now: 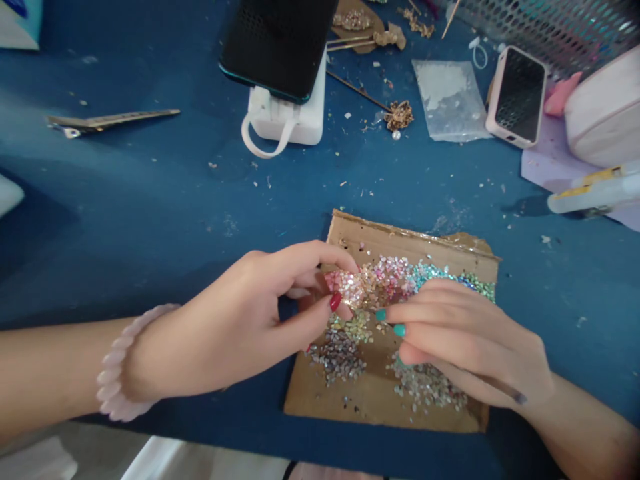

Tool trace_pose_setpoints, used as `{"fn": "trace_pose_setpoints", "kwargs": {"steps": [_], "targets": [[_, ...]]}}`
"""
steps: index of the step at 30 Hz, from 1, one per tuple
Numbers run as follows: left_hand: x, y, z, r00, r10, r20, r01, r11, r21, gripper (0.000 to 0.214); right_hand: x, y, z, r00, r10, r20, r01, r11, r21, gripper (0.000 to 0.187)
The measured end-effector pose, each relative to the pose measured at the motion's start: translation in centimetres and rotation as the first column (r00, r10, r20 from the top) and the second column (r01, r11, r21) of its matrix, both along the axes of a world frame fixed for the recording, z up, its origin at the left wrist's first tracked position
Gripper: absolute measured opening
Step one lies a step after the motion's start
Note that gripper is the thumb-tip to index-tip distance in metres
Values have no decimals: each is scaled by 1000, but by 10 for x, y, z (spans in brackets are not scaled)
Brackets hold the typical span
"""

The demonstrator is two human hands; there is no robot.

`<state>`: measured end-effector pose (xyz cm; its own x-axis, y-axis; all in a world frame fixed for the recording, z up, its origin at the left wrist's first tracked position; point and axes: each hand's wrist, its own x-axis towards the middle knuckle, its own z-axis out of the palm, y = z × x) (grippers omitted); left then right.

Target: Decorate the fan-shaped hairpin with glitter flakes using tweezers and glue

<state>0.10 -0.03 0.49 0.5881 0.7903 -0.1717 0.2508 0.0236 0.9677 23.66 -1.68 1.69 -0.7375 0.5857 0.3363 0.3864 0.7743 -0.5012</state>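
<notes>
My left hand (pixel 240 320), with a pale pink bead bracelet (pixel 117 373) on the wrist, pinches a small shiny gold piece (pixel 357 297) between thumb and fingers. My right hand (pixel 465 343) meets it from the right, fingers closed round a thin stick (pixel 500 387) whose tip points at that piece. Both hands hover over a brown cardboard sheet (pixel 395 400) strewn with small piles of pink, teal, green and silver sequin-like stones (pixel 390 273).
On the blue table (pixel 150 200) lie a black phone (pixel 277 43) on a white power bank (pixel 295 117), a second phone in a pink case (pixel 517 93), a clear plastic bag (pixel 450 100), a gold hair clip (pixel 107 121), gold ornaments (pixel 399 115) and a glue gun (pixel 595 193).
</notes>
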Motion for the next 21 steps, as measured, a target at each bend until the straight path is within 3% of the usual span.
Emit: {"fn": "trace_pose_setpoints", "kwargs": {"steps": [4,7,11,14,21], "targets": [[-2,-2,-1,999,6,-37,-6,1000,-11,21,0,0,-1,991,-98,-90,85,987,-134,5],[-2,-3,-1,1000,9,-28,-11,998,-67,18,1,-4,-4,951,-222,-215,155,944,-290,11],[0,-3,0,998,49,46,-41,986,-162,15,-2,-12,-7,817,-476,-325,263,810,-524,10],[1,-6,2,991,81,105,-57,974,-219,16,-8,-16,-9,700,-591,-401,188,694,-695,7],[2,-17,4,970,41,241,39,948,-315,25,-19,-17,-11,552,-750,-364,148,517,-843,6]]}}
